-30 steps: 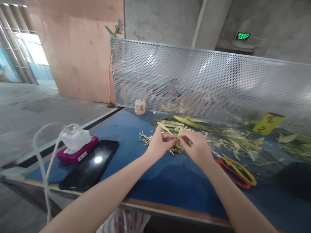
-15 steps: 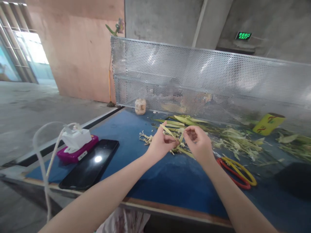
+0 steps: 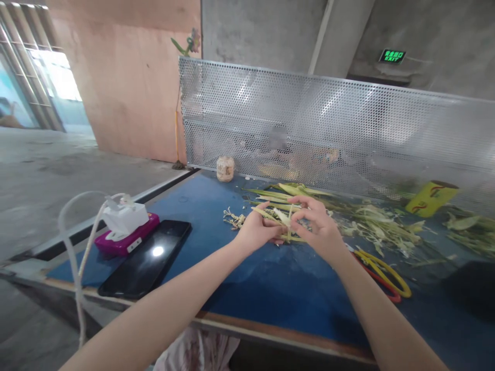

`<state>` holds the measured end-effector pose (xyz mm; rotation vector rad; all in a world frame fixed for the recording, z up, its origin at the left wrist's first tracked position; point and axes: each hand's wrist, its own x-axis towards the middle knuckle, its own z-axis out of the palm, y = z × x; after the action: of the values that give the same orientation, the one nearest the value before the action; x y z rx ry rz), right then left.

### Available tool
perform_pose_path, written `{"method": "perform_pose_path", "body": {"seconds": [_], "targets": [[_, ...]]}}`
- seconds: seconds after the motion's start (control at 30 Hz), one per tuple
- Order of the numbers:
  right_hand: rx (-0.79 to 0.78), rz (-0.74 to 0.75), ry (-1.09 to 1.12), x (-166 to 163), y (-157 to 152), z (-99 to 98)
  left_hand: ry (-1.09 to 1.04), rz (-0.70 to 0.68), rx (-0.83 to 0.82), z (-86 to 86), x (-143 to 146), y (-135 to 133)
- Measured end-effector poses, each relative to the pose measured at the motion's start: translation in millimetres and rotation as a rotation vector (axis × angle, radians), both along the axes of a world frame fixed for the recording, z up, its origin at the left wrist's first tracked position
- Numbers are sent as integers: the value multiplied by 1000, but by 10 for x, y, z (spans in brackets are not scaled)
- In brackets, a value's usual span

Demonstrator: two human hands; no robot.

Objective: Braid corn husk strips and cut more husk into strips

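Observation:
Both my hands meet over the blue tabletop just in front of me. My left hand is closed, pinching a bundle of pale green leaf strips. My right hand grips the same strips from the right, thumb and fingers curled on them. The strips stick out left and upward between the two hands. Small dry scraps lie on the table just left of my left hand.
A heap of green leaves and shreds runs along the perforated metal screen. Red-and-yellow scissors lie right of my right arm. A black phone, a magenta box with a white charger, a small jar and a yellow can stand around.
My right hand lifted off the strips, then came back and closed on them again. The bundle now lies flatter between my hands. The view shifted slightly.

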<state>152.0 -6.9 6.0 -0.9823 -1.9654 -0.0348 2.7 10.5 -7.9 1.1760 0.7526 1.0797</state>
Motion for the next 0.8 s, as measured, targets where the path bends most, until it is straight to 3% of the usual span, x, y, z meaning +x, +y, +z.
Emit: {"method": "perform_pose_path", "body": {"seconds": [0.23,0.47,0.67,0.8], "targets": [[-97,-35,-121,64,20,4,35,15,-79,65,-25,-3],[-159,-1,-200,96,55,-25,64,24,-20,43,-26,32],[-107,-23,-247,87,50,-32,49,41,30,14,-23,40],[-173,17,-268,91,57,-32,84,62,101,-49,-30,80]]}}
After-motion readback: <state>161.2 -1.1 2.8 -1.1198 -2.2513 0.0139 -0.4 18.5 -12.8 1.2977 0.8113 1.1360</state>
